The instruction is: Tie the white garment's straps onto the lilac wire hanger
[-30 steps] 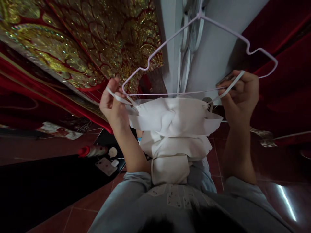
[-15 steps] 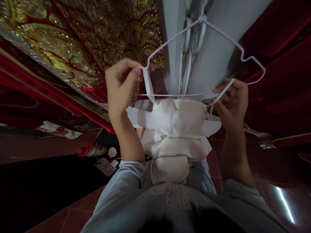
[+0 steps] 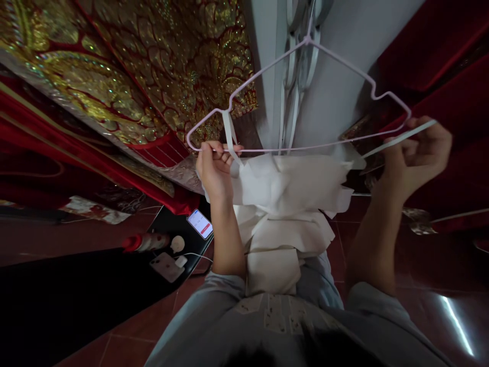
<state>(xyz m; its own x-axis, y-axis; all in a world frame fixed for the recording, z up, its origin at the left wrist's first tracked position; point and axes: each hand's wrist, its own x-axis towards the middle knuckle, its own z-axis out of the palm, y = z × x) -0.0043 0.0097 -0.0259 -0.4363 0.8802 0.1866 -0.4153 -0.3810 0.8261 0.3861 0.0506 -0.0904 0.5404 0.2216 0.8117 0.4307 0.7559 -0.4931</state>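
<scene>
A pale pink clothes hanger [image 3: 267, 65] hangs in front of me, its hook up by the grey wall. My left hand [image 3: 217, 168] is closed around the hanger's bottom bar near its left end. One white strap [image 3: 229, 133] of a garment loops over the hanger's left notch. The off-white garment [image 3: 290, 186] drapes below the bar and lies in folds over my lap. At the right, my right hand [image 3: 424, 150] holds the other strap [image 3: 401, 138] stretched out across its fingers, beside the hanger's right end.
Gold sequined red garments [image 3: 160, 66] hang at left, dark red cloth [image 3: 439, 97] at right. On a black bench [image 3: 153, 285] lie a lit phone [image 3: 200, 224], another phone [image 3: 167, 267], a white charger [image 3: 181, 261] and a red-capped bottle [image 3: 147, 241].
My left hand has moved down from the hanger's left notch to its bottom bar. My right hand has drawn its strap outward to the right, toward the hanger's end.
</scene>
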